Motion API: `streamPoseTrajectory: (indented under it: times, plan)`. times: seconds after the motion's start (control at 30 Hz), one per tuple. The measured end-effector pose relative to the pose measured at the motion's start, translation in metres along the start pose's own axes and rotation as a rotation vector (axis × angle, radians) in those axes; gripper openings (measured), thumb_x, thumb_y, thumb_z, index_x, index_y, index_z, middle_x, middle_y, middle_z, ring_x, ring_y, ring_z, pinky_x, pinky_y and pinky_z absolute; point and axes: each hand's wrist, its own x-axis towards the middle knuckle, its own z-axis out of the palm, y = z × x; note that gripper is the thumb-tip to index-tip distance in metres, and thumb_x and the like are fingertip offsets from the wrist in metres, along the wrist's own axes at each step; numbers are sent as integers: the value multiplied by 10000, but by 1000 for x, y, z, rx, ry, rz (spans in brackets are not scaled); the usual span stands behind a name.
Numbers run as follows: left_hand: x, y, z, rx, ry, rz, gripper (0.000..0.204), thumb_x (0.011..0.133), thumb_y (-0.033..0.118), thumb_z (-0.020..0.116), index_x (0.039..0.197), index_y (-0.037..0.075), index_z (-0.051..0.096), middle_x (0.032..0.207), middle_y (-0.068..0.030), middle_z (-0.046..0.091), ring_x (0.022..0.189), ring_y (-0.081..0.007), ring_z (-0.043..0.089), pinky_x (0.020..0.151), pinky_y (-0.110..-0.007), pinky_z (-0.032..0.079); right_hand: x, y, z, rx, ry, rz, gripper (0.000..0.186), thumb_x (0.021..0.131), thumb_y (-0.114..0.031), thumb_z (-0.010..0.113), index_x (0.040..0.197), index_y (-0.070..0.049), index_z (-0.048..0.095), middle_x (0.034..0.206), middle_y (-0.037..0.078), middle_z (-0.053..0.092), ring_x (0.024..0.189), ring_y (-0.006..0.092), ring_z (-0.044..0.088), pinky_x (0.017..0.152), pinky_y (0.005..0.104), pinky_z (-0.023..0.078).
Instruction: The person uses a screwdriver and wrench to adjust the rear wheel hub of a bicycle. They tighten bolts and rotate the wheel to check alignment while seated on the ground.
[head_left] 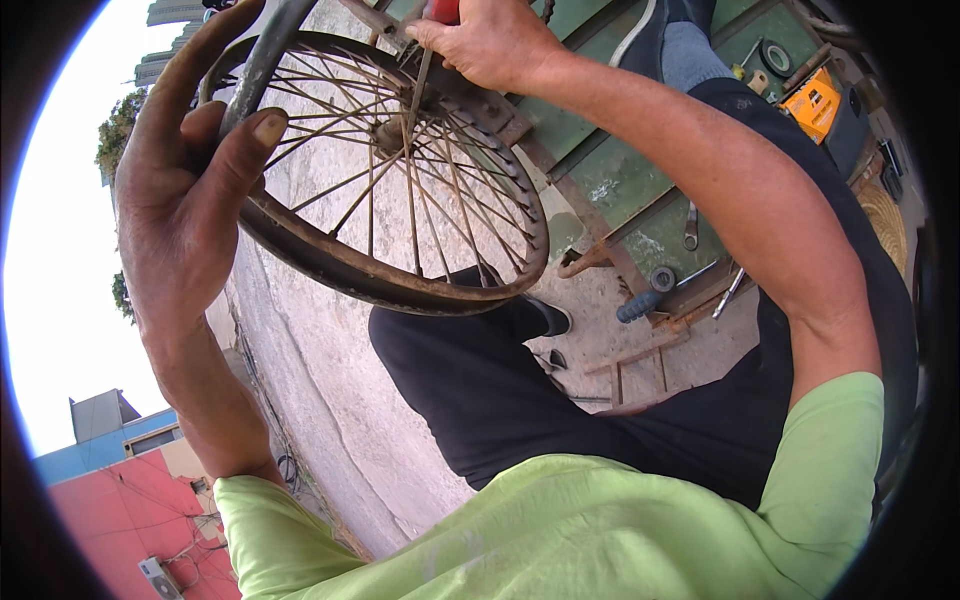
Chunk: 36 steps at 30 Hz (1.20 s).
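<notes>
A rusty spoked wheel (520,205) stands tilted in front of me, its near rim bare of a tyre. My left hand (190,190) is wrapped round a dark grey tube-like length (268,58) at the wheel's left side, thumb against it. Whether this is a bar or rubber tubing, I cannot tell. At the top, my right hand (495,45) is closed on a red-handled tool (440,10). A thin flat shaft runs down from it toward the hub (392,135); its tip is hard to make out among the spokes.
A green slatted metal surface (610,185) lies to the right, with a wrench (691,228) and a blue-handled tool (640,305). Farther right are a tape roll (773,55) and an orange box (812,103). My bent knee (430,370) sits below the wheel, over concrete ground (330,370).
</notes>
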Motion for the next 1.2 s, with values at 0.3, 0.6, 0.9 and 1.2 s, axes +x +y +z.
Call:
streamPoseTrajectory:
  times: [0.3,0.6,0.9,1.2]
  plan:
    - [41,5,-5,41,-230,-61,480,955,130,701,1427,122,614,587,49,454,517,-74,348,543,-325,223,-4,-9,-10,-77,-92,0,402,912,-354,732,986,29,636,865,221,705,865,383,720,802,469,561]
    - [60,29,-19,-59,-54,3,431,1004,227,704,1422,152,633,585,40,493,507,-45,377,500,-290,225,-6,-10,-10,-23,-66,8,371,905,-325,738,976,22,630,875,228,708,878,409,708,796,473,560]
    - [77,30,-26,13,-274,24,471,1031,347,658,1453,143,606,576,37,485,437,-45,355,445,-276,226,-10,-5,-6,-10,-75,-11,371,911,-356,742,978,-4,644,902,222,717,906,400,715,815,472,561]
    - [54,3,3,-100,-202,-36,475,998,297,719,1442,158,620,619,41,552,506,-33,396,498,-257,246,-9,2,-5,-82,-99,-24,389,917,-381,743,1001,-15,644,914,216,717,896,408,710,818,477,556]
